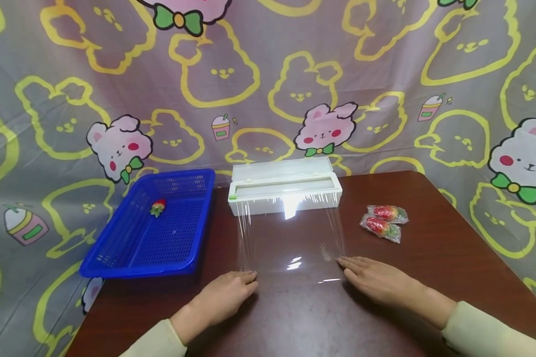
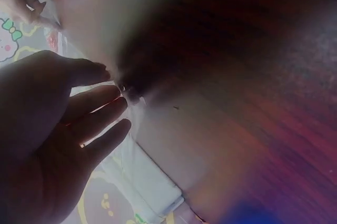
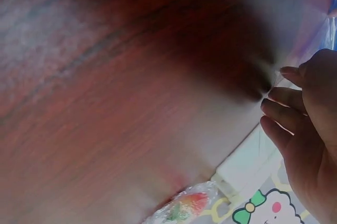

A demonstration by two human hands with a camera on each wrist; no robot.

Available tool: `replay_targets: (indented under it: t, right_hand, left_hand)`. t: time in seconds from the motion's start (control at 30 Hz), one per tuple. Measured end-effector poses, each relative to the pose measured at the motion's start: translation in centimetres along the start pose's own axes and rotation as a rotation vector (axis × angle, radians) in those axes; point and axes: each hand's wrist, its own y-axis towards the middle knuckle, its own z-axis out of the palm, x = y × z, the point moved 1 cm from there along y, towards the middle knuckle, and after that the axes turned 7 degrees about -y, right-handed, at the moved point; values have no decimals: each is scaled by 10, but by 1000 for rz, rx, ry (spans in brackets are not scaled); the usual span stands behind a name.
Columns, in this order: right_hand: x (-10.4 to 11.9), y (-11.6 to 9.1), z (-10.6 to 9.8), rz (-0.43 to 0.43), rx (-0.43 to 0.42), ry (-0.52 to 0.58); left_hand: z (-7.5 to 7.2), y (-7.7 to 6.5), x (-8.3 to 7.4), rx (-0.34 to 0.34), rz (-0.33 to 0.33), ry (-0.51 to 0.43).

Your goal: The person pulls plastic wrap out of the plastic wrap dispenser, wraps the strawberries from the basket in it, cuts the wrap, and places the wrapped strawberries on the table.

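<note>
A sheet of clear cling film (image 1: pixel 290 243) stretches from a white cling film box (image 1: pixel 286 202) toward me over the table, glossy with light. My left hand (image 1: pixel 225 297) pinches its near left corner between thumb and fingers. At the near right corner my right hand (image 1: pixel 379 280) pinches it too, and creases run up both sides to the box. The box's lid (image 1: pixel 281 168) stands raised at the back. In the left wrist view, the left hand's (image 2: pixel 68 108) thumb and index meet at the film's edge; the right hand (image 3: pixel 305 103) looks alike in its own view.
To the left, a blue plastic basket (image 1: pixel 203 218) holds one strawberry (image 1: pixel 158 207). Two film-wrapped strawberries (image 1: pixel 384 222) lie on the brown table (image 1: pixel 429 238) right of the box. A patterned cloth (image 1: pixel 268 74) hangs behind the table.
</note>
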Motion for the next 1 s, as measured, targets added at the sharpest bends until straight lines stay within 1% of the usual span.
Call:
replay_targets:
  t: [0.07,0.17,0.27,0.43,0.57,0.77,1.0]
  right_hand:
    - [0,-1,-2,-12,7,1]
    - [0,-2,-3,-28,6,26]
    - [-1,-4,-5,-32,0,65]
    - [-2,-8,-8,-28,3,95]
    - [-2,-13,-8,-25,-29,87]
    - [-2,-18,-8,-10,-62,97]
    - [-3,-24,-11,20,-50,134]
  left_hand:
    - [0,-1,1,-34,11,-26]
    - [-2,-5,3,-93,21,-94]
    - [-4,-10,5,-121,26,-151]
    - [-5,-18,4,-104,16,-181]
    - [-6,-23,2,-88,-4,-199]
    - [-3,-24,3,-101,-19,-198]
    - [-5,-26,2,-97,-35,-206]
